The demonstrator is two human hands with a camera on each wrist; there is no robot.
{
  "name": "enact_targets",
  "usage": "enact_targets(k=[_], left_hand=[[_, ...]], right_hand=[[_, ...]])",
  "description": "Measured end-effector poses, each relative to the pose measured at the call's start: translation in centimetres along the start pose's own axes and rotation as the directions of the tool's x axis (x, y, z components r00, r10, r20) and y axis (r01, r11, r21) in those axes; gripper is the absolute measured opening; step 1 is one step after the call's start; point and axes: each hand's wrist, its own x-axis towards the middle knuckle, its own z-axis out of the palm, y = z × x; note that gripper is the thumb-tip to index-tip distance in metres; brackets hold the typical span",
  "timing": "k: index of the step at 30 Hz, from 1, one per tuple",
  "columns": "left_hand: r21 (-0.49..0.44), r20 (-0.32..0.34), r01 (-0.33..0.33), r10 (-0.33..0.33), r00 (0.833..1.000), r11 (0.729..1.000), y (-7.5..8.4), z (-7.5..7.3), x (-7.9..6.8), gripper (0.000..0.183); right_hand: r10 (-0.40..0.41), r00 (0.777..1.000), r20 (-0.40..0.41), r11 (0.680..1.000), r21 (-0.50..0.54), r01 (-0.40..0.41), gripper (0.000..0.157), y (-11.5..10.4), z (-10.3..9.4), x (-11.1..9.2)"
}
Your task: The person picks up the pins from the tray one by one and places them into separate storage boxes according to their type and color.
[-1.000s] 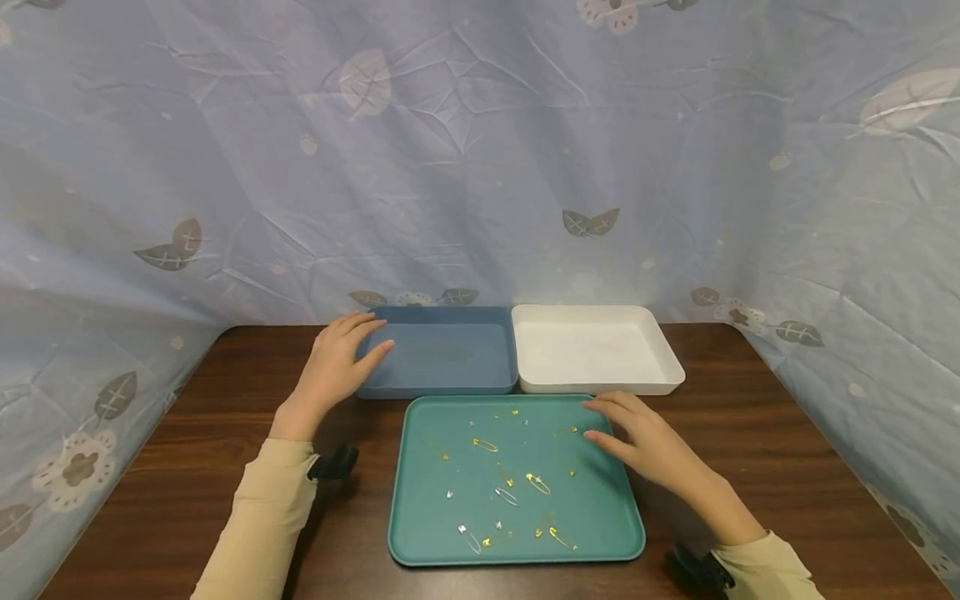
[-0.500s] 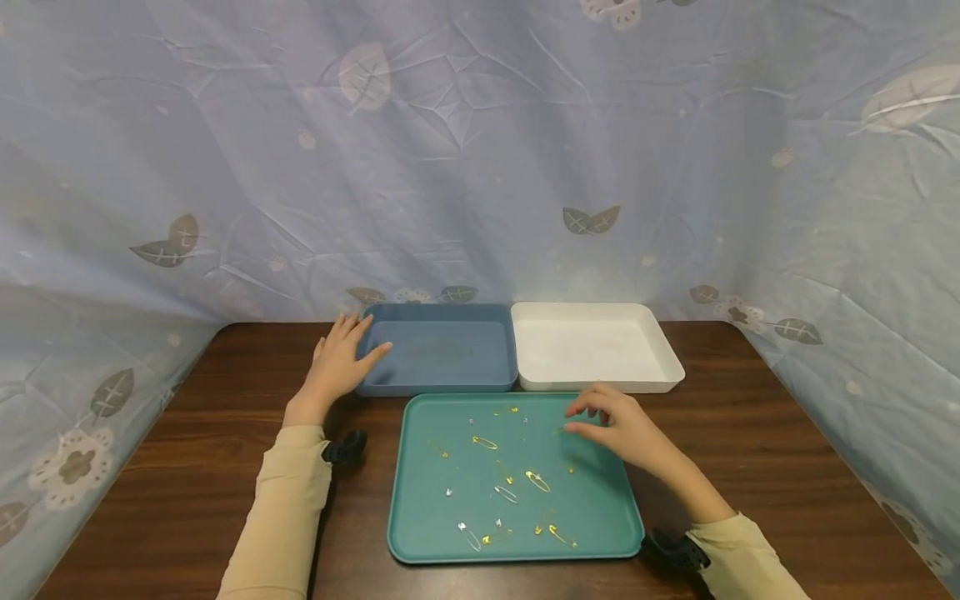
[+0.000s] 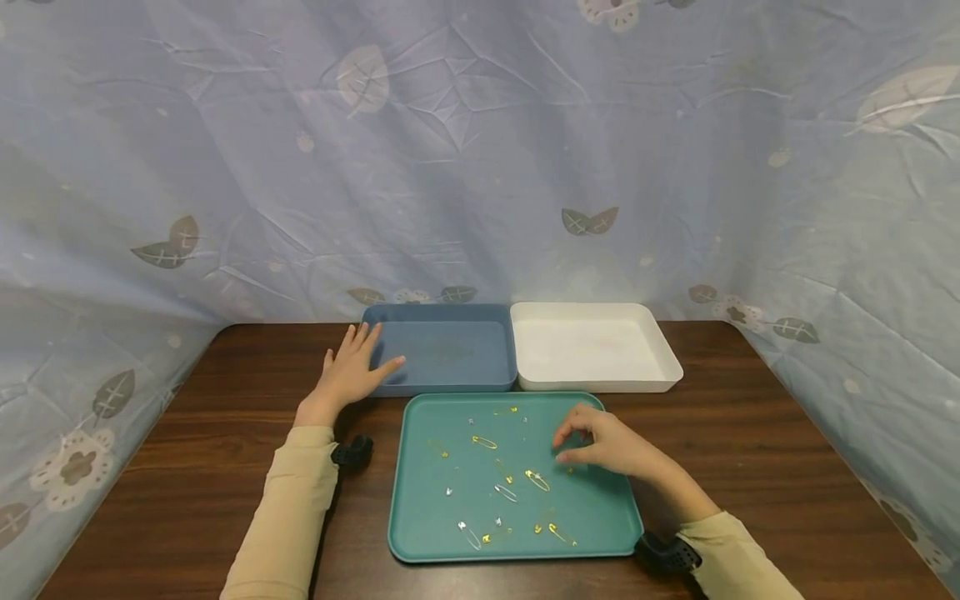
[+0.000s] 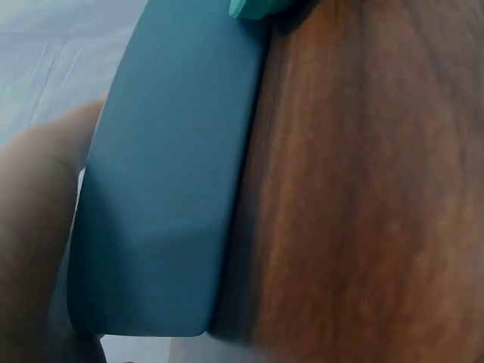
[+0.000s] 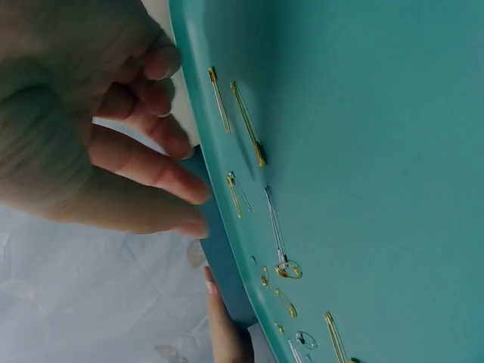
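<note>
Several gold safety pins (image 3: 484, 442) and silver safety pins (image 3: 506, 493) lie scattered on the green tray (image 3: 420, 546). Over the right part of that tray hovers my right hand (image 3: 611, 444), its fingers bent and a gap between thumb and index finger. In the right wrist view no pin shows between the fingertips (image 5: 195, 227), and pins lie beyond them. My left hand (image 3: 348, 377) is at the left side of the blue tray (image 3: 442, 389), fingers spread and thumb reaching over its near left corner. The left wrist view shows that tray's outer wall close up.
A white tray (image 3: 600, 387) stands right of the blue one, both behind the green tray. All stand on a dark wooden table (image 3: 750, 433). A patterned cloth (image 3: 480, 167) hangs behind the table and along its sides.
My right hand has moved left and nearer over the green tray, its fingers bending and drawing closer to the thumb. My left hand has shifted slightly right and nearer along the blue tray.
</note>
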Motion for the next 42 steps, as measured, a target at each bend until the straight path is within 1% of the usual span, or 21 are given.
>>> enact_targets(k=[5,10,14,20,25,29,34,37,39,42], left_hand=[[0.04,0.005,0.003,-0.004,1.0,0.999,0.0,0.3,0.0,0.091],[0.044,0.004,0.011,-0.011,1.0,0.999,0.1,0.5,-0.3,0.093],[0.036,0.003,0.019,-0.019,1.0,0.999,0.0,0.5,-0.5,0.092],[0.041,0.005,0.019,-0.019,1.0,0.999,-0.1,0.5,-0.5,0.092],[0.036,0.003,0.016,-0.016,1.0,0.999,0.0,0.6,-0.4,0.093],[0.033,-0.004,0.014,-0.014,1.0,0.999,0.1,0.4,-0.2,0.093],[0.032,-0.002,0.013,-0.013,1.0,0.999,0.3,0.4,-0.1,0.093],[0.03,0.0,0.014,-0.014,1.0,0.999,0.3,0.4,-0.1,0.093],[0.031,0.001,0.014,-0.014,1.0,0.999,0.3,0.4,-0.1,0.092],[0.032,-0.001,0.015,-0.015,1.0,0.999,0.3,0.4,-0.1,0.092]], right_hand=[[-0.01,0.998,0.068,0.999,-0.045,0.013,0.012,0.2,0.5,-0.1],[-0.015,0.995,0.096,0.997,-0.075,0.023,0.01,0.1,0.8,-0.1],[-0.027,0.995,0.094,0.993,-0.112,0.037,0.008,-0.2,1.3,0.0],[-0.034,0.996,0.079,0.983,-0.18,0.048,0.012,-0.9,1.8,0.0],[-0.04,0.996,0.081,0.977,-0.207,0.056,0.013,-1.4,1.7,-0.1],[-0.02,0.995,0.095,0.97,-0.238,0.042,0.015,-1.7,1.5,-0.3],[-0.017,0.996,0.089,0.958,-0.283,0.042,0.017,-1.9,1.4,-0.4],[-0.017,0.997,0.079,0.955,-0.293,0.04,0.017,-2.0,1.4,-0.4],[-0.033,0.997,0.069,0.954,-0.294,0.052,0.017,-2.0,1.3,-0.4],[-0.042,0.998,0.055,0.958,-0.281,0.056,0.016,-2.1,1.2,-0.4]])
